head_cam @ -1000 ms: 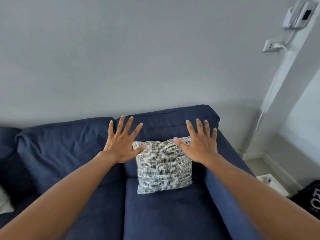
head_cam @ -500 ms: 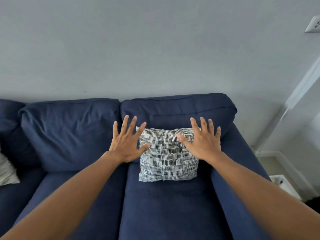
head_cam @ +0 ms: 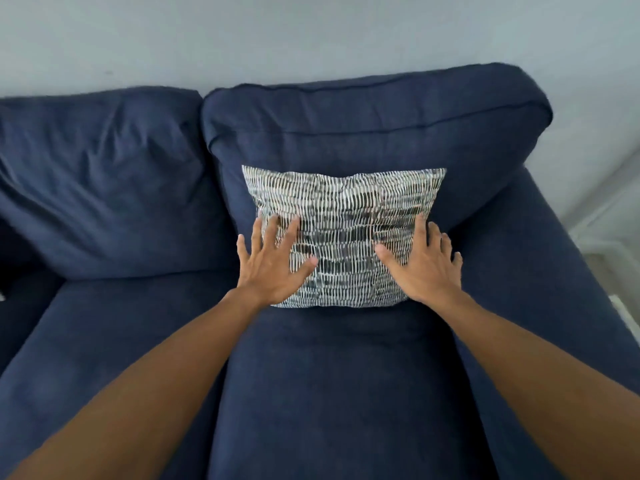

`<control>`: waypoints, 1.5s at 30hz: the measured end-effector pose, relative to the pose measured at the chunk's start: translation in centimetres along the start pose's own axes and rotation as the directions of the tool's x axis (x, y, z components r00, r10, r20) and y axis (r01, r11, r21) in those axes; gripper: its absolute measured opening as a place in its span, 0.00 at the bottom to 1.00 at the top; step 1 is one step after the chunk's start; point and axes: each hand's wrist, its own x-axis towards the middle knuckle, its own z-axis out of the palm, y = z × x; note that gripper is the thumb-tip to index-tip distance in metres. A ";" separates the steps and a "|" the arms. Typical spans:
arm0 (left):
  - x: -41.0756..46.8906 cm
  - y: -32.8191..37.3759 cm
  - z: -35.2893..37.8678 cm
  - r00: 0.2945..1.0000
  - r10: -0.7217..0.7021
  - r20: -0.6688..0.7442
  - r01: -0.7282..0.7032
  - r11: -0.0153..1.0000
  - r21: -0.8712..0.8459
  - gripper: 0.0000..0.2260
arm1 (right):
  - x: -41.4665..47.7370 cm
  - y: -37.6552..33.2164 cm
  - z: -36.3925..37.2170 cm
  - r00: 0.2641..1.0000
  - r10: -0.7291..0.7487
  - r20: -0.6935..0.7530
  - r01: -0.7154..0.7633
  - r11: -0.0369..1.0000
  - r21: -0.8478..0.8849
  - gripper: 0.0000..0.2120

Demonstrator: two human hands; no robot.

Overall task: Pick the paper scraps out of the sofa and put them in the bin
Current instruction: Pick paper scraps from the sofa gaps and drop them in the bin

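A dark blue sofa (head_cam: 332, 368) fills the view. A patterned grey and white throw pillow (head_cam: 343, 216) leans upright against the right back cushion (head_cam: 374, 123). My left hand (head_cam: 273, 265) lies with fingers spread on the pillow's lower left edge. My right hand (head_cam: 424, 263) lies with fingers spread on its lower right edge. Neither hand holds anything. No paper scraps and no bin are in sight.
The left back cushion (head_cam: 100, 181) is creased. The sofa's right armrest (head_cam: 561, 271) runs down the right side, with a strip of pale floor (head_cam: 620, 271) beyond it. A grey wall (head_cam: 277, 32) stands behind the sofa.
The view has dropped and come closer to the sofa. Both hands moved forward from in front of the pillow onto its lower side edges.
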 end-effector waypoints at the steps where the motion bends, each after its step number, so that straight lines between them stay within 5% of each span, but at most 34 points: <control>1: 0.3 0.0 0.9 0.999 -0.033 -0.011 0.033 0.998 -0.045 0.38 | 0.5 0.4 0.9 1.000 0.013 0.005 -0.013 1.000 0.019 0.53; 6: 2.1 -0.1 5.4 0.991 -0.115 -0.069 0.092 0.957 -0.276 0.41 | 3.3 2.6 5.0 0.996 0.085 0.041 -0.089 0.987 0.130 0.56; 12: 3.8 0.3 7.8 0.958 -0.280 -0.060 0.176 0.740 -0.649 0.50 | 5.3 3.5 7.5 0.994 0.058 0.092 -0.086 0.937 0.340 0.55; 15: 4.2 -0.1 7.6 0.941 -0.338 0.005 0.268 0.738 -0.619 0.53 | 5.4 3.5 7.8 0.996 0.032 0.081 -0.064 0.902 0.428 0.55; 20: 3.4 -0.3 6.6 0.928 -0.357 -0.101 0.249 0.800 -0.546 0.50 | 4.5 3.0 7.7 1.000 0.010 -0.009 -0.004 0.878 0.479 0.51; 28: 0.2 0.2 4.2 0.942 -0.322 -0.091 0.143 0.633 -0.761 0.44 | 0.5 0.9 5.7 0.993 0.038 -0.108 0.030 0.827 0.561 0.42; 34: -5.7 -0.4 4.2 0.937 -0.344 0.053 0.266 0.609 -0.747 0.42 | -5.7 1.2 4.5 0.995 0.065 -0.080 -0.013 0.850 0.527 0.30; 45: -17.5 -1.2 7.0 0.891 -0.350 0.289 0.453 0.636 -0.625 0.45 | -17.9 3.3 8.2 0.981 0.183 0.071 -0.196 0.891 0.410 0.29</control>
